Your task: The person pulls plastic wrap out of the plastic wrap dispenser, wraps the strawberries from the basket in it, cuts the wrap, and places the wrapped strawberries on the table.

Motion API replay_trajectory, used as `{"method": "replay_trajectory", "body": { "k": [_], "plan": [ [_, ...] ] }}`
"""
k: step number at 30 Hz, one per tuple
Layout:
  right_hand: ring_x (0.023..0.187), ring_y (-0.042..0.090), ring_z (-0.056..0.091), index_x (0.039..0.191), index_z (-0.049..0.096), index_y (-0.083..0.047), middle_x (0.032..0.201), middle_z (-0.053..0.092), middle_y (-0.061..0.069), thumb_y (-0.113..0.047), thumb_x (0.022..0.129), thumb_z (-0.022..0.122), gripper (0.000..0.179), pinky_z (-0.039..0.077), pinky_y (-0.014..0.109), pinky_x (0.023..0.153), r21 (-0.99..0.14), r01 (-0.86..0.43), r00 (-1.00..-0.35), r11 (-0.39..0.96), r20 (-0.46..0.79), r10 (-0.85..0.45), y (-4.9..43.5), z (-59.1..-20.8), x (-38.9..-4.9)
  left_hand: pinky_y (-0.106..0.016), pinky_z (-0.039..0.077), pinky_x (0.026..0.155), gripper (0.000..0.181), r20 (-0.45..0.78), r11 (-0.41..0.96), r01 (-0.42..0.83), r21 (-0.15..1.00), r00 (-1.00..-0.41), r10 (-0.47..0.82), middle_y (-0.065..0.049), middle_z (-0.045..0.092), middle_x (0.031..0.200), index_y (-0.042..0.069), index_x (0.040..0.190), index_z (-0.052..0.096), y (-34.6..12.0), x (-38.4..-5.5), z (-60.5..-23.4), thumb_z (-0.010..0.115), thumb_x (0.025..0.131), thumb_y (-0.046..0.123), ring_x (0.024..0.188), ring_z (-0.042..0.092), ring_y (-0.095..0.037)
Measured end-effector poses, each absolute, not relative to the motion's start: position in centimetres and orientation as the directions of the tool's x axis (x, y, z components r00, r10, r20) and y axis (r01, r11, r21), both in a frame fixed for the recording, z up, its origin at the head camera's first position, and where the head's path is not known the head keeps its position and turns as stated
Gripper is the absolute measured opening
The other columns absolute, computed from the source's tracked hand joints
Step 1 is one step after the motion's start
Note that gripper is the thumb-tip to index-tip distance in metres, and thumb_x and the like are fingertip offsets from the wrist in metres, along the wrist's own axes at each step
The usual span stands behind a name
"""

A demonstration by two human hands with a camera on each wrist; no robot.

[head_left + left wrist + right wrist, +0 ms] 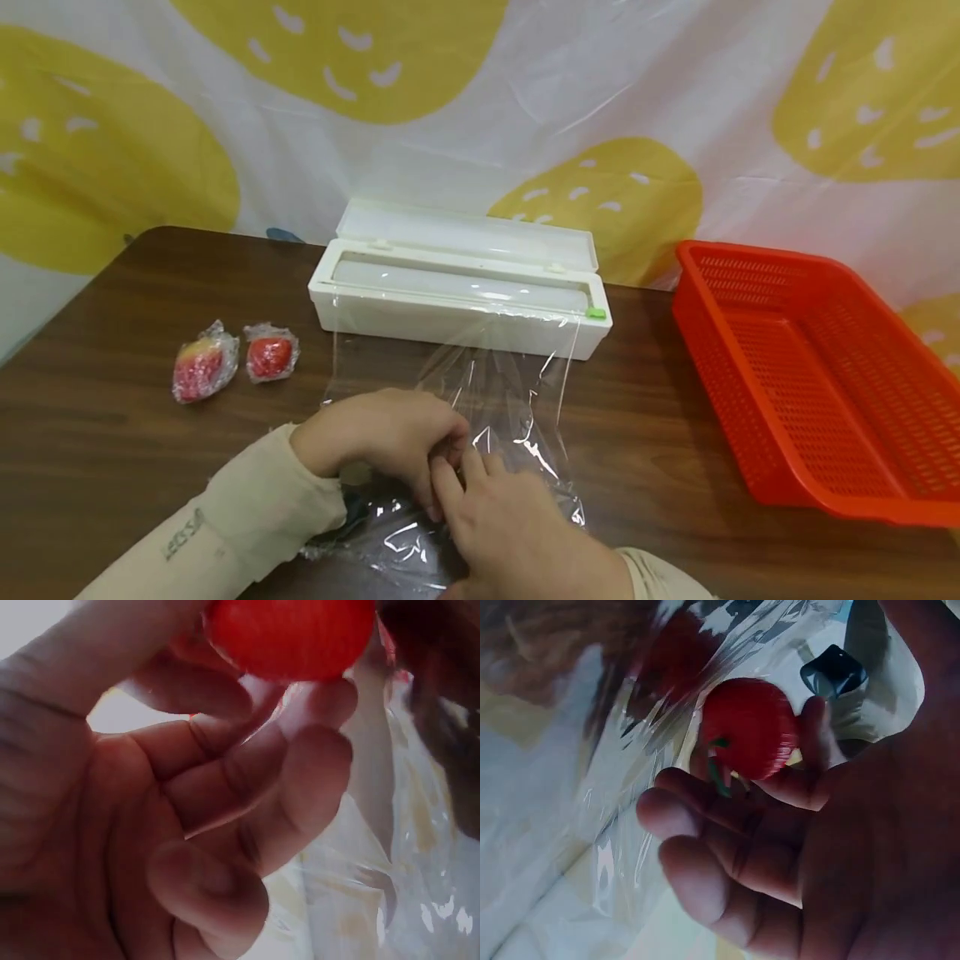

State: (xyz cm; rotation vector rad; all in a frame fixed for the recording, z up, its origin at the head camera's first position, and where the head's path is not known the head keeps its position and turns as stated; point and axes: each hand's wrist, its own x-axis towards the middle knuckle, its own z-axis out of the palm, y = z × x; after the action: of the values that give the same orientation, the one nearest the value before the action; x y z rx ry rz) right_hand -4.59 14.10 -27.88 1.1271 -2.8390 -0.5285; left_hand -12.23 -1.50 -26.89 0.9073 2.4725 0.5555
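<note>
A small round red fruit (750, 729) with a green stem shows in the right wrist view, and its red side (292, 637) is at the top of the left wrist view. My left hand (393, 437) holds it with curled fingers. My right hand (517, 533) meets the left, its fingers bent around the fruit's near side. In the head view the hands hide the fruit. Clear cling film (517, 392) runs from the white dispenser box (450, 321) down under and around both hands, creased and glossy.
Left on the brown table (97, 400) lie a film-wrapped pink-yellow fruit (201, 367) and a wrapped red fruit (270, 356). The dispenser's lid (465, 233) stands up, with a green slider (596, 313) on its front edge. A red basket (787, 433) stands right, before a patterned cloth (420, 167).
</note>
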Motion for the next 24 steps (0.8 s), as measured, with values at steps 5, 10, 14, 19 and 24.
{"method": "replay_trajectory", "body": {
  "k": [5, 10, 14, 19, 24],
  "plan": [
    [0.081, 0.017, 0.056, 0.118, 0.040, -0.016, 0.098, 0.058, 0.005, -0.079, 0.053, 0.069, 0.095, 0.042, 0.027, 0.045, 0.371, -0.644, -0.741, 0.669, -0.083, -0.667, 14.1, -28.0, -4.6, -0.025, 0.046, 0.066, 0.039, -0.320, 0.691, 0.487, 0.534, -0.641, 0.698, 0.016, 0.061, 0.073, 0.028, 0.077, 0.061, -1.2, -12.0, -26.6, 0.092, 0.053, 0.033, 0.070, 0.056, -0.004],
    [0.071, 0.015, 0.056, 0.109, 0.044, -0.017, 0.090, 0.058, 0.002, -0.078, 0.060, 0.066, 0.081, 0.039, 0.029, 0.041, 0.368, -0.655, -0.737, 0.660, -0.115, -0.666, 14.1, -27.8, -4.4, -0.026, 0.047, 0.071, 0.039, -0.355, 0.677, 0.505, 0.536, -0.593, 0.723, 0.020, 0.062, 0.079, 0.034, 0.083, 0.065, -0.8, -11.5, -26.7, 0.091, 0.053, 0.035, 0.074, 0.056, -0.001],
    [0.056, 0.011, 0.052, 0.101, 0.049, -0.018, 0.071, 0.055, -0.005, -0.074, 0.066, 0.066, 0.068, 0.029, 0.029, 0.034, 0.350, -0.672, -0.712, 0.653, -0.064, -0.699, 14.2, -27.6, -4.1, -0.020, 0.047, 0.067, 0.034, -0.361, 0.621, 0.501, 0.603, -0.523, 0.773, 0.020, 0.063, 0.074, 0.031, 0.081, 0.068, -0.6, -11.2, -26.9, 0.091, 0.056, 0.029, 0.068, 0.055, 0.001],
    [0.047, 0.008, 0.046, 0.089, 0.052, -0.021, 0.059, 0.047, -0.011, -0.068, 0.067, 0.068, 0.054, 0.023, 0.029, 0.034, 0.313, -0.700, -0.675, 0.642, 0.001, -0.738, 14.3, -27.6, -4.1, -0.016, 0.046, 0.063, 0.029, -0.365, 0.605, 0.514, 0.608, -0.495, 0.788, 0.020, 0.063, 0.068, 0.031, 0.075, 0.069, -0.5, -11.1, -27.0, 0.091, 0.056, 0.030, 0.063, 0.052, 0.003],
    [0.052, 0.008, 0.050, 0.090, 0.052, -0.020, 0.071, 0.054, -0.009, -0.068, 0.066, 0.070, 0.056, 0.027, 0.028, 0.035, 0.267, -0.701, -0.693, 0.662, -0.032, -0.721, 14.3, -27.6, -4.0, -0.016, 0.045, 0.064, 0.029, -0.366, 0.625, 0.547, 0.557, -0.514, 0.776, 0.019, 0.061, 0.068, 0.031, 0.074, 0.070, -0.4, -11.1, -27.1, 0.091, 0.055, 0.035, 0.064, 0.052, 0.002]
  ]
}}
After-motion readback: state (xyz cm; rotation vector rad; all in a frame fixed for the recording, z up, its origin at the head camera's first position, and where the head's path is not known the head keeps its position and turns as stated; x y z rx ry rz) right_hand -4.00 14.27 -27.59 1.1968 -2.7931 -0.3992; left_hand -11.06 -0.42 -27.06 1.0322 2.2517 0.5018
